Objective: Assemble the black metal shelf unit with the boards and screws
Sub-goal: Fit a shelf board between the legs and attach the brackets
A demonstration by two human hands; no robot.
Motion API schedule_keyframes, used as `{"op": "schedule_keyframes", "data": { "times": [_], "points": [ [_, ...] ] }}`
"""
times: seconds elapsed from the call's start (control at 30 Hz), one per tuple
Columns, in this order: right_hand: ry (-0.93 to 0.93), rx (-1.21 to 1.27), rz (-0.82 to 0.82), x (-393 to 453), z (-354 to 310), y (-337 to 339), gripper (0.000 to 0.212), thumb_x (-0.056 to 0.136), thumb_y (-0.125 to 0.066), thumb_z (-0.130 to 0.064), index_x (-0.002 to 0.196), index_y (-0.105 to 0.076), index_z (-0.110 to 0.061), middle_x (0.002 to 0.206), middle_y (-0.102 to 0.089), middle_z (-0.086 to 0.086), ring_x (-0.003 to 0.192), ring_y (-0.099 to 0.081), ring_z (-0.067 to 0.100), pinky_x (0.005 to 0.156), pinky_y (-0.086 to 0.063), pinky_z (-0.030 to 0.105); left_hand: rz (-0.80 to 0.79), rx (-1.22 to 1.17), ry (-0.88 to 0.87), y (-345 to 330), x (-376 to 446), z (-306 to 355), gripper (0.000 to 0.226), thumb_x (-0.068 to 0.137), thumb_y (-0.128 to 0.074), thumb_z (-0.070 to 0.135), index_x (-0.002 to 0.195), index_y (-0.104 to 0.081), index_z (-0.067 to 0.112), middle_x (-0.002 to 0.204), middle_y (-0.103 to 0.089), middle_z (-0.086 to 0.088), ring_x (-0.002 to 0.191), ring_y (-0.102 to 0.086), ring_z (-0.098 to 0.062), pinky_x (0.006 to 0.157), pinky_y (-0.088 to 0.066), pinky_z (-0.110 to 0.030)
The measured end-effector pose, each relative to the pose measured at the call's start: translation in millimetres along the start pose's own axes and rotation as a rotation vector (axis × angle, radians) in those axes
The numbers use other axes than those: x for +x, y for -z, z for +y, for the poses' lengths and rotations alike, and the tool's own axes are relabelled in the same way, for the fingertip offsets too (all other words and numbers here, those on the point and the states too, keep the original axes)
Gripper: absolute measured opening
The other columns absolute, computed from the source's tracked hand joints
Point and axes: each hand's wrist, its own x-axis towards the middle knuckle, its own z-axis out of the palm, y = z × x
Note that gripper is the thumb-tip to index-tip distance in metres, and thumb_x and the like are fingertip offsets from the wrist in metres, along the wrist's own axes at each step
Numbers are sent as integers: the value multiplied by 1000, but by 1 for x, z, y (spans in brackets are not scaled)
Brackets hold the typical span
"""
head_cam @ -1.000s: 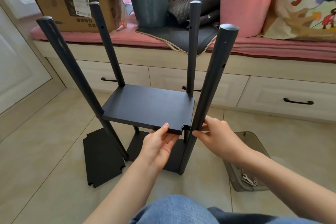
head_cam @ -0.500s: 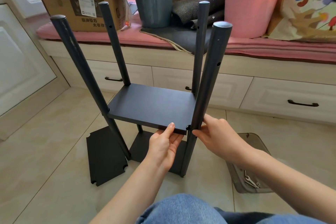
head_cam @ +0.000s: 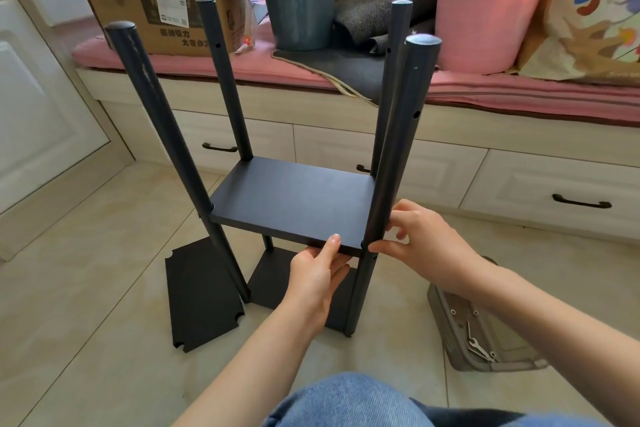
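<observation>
The left hand [head_cam: 317, 274] pinches the front edge of the black board [head_cam: 294, 199], thumb on top. The right hand [head_cam: 420, 246] holds the front right pole [head_cam: 398, 149] with curled fingers [head_cam: 398, 215].

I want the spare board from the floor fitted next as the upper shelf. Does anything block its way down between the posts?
Nothing visible does. The spare board lies flat on the floor left of the frame, and the space between the four posts above the middle shelf is open.
</observation>
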Motion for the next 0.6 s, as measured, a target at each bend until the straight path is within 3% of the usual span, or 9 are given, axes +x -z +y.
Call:
{"op": "schedule_keyframes", "data": {
  "times": [0.13,0.2,0.27,0.37,0.43,0.5,0.6],
  "points": [
    [-1,47,-3,1,2,-3,26,88,-68,-38,112,-67,-27,103,-56,-10,90,-59,12,81,-55,43,142,261,-120,8,-3,-3,25,95,-64,41,113,-59,25,106,-71,5,91,-74,-13,82,-56,-22],
    [6,88,11,2,3,-4,19,88,-70,-35,105,-69,-26,97,-60,-9,87,-61,11,80,-55,41,299,415,-300,16,-9,-8,29,91,-69,42,108,-48,31,99,-60,6,86,-67,-12,70,-50,-12],
    [13,135,24,1,4,-5,13,87,-72,-32,99,-68,-29,94,-64,-11,85,-61,7,79,-55,35,377,593,-551,23,-14,-9,35,89,-73,35,103,-41,32,92,-49,6,81,-54,-11,67,-44,-14],
    [14,193,35,1,5,-6,14,86,-74,-29,97,-68,-33,91,-68,-15,83,-62,0,75,-52,24,311,1016,-951,28,-12,-4,43,83,-81,26,115,-54,19,103,-53,6,95,-49,-10,83,-50,-27],
    [5,224,34,2,6,-6,16,85,-75,-29,100,-71,-29,91,-70,-16,81,-63,-1,73,-50,20,226,1323,-1143,25,-6,-1,59,76,-86,32,123,-61,6,119,-62,-7,119,-53,-23,103,-49,-44],
    [4,252,36,2,7,-6,20,84,-76,-28,103,-73,-27,91,-72,-15,79,-64,-1,75,-52,20,130,1528,-1149,18,0,2,83,71,-87,46,135,-58,2,137,-59,-13,137,-49,-33,116,-35,-51],
    [14,279,43,2,7,-7,21,83,-77,-26,104,-74,-26,90,-73,-16,79,-65,-3,76,-53,18,27,1728,-1060,5,9,4,100,77,-73,66,149,-44,4,157,-40,-13,150,-28,-30,121,-24,-53]
  ]
}}
